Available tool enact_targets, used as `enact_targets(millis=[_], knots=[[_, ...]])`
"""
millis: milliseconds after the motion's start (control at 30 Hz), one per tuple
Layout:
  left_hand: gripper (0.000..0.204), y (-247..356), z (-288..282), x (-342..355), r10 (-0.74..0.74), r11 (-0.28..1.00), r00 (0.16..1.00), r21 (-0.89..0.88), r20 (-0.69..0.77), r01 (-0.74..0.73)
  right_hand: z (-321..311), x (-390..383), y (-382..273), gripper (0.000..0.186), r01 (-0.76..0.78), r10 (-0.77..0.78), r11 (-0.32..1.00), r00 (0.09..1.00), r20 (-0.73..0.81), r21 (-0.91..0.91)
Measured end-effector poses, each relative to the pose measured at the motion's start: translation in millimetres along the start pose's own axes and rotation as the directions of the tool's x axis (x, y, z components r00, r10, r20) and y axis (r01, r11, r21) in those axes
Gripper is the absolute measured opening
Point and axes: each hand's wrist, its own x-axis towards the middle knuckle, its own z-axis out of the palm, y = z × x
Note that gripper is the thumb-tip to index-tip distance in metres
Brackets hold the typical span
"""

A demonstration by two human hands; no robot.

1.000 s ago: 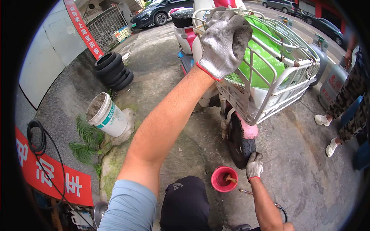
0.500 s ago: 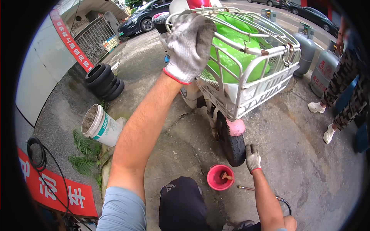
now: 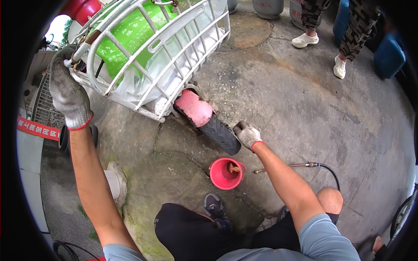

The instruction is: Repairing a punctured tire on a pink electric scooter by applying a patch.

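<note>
My left hand (image 3: 72,93), in a grey-white work glove with a red cuff, is closed at the left edge of a white metal basket (image 3: 152,82); its fingertips are partly hidden. The basket sits above a scooter's front wheel and holds a green plastic bag (image 3: 124,43) and clear plastic. My right hand (image 3: 247,135), gloved alike, has its fingers curled against the right side of the black front tyre (image 3: 221,135). Above the tyre is a chipped pink mudguard (image 3: 193,108). A small red bucket (image 3: 224,182) with a brown object inside stands just in front of the tyre.
A metal wand on a black hose (image 3: 300,165) lies right of the bucket. A person in patterned trousers (image 3: 359,28) stands at the far right, near gas cylinders (image 3: 267,8) and a blue container (image 3: 389,56). A white bucket (image 3: 113,185) is beside my left forearm.
My view has tilted down, so the basket appears higher and further left. My left hand stays at the basket's left side, and my right hand remains by the tyre.
</note>
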Motion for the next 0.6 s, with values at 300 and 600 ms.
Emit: enact_targets(millis=[300, 600], knots=[[0.04, -34, -12, -14, 0.006, 0.992, 0.996, 0.127, 0.089, -0.018, 30, 20, 35, 0.039, -0.196, 0.197, 0.98, 0.978, -0.063, 0.019], [0.034, -19, -6, -27, -0.27, 0.736, 0.96, -0.628, 0.069, 0.252, 33, 18, 44, 0.042, -0.182, 0.178, 0.978, 0.983, 0.046, 0.098]])
